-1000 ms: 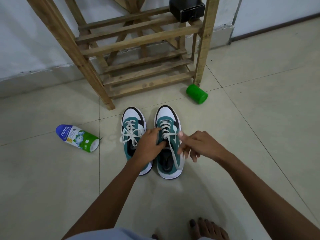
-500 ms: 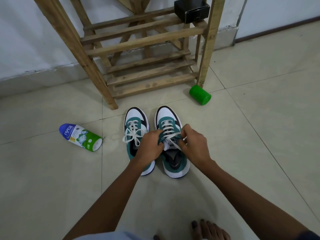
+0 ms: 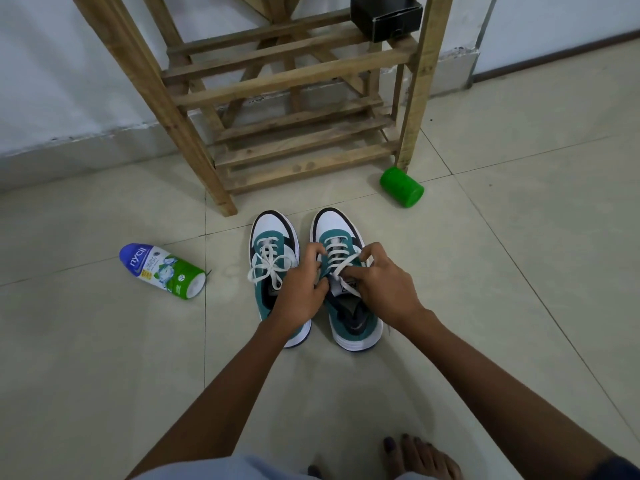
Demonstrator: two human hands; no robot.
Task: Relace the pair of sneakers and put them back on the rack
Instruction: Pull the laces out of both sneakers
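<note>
Both hands meet over the tongue of the right teal-and-white sneaker (image 3: 346,278), its long axis pointing toward the wooden slatted rack (image 3: 294,109): left hand (image 3: 304,289) and right hand (image 3: 384,285) each pinch its white lace (image 3: 341,268).

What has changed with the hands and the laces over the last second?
The right hand, which a second ago pulled a lace out to the right, has come back in over the right sneaker and pinches the lace beside the left hand, which kept its grip there. Unchanged: left sneaker tied, both shoes on the floor, bottle, green cup, rack.
</note>
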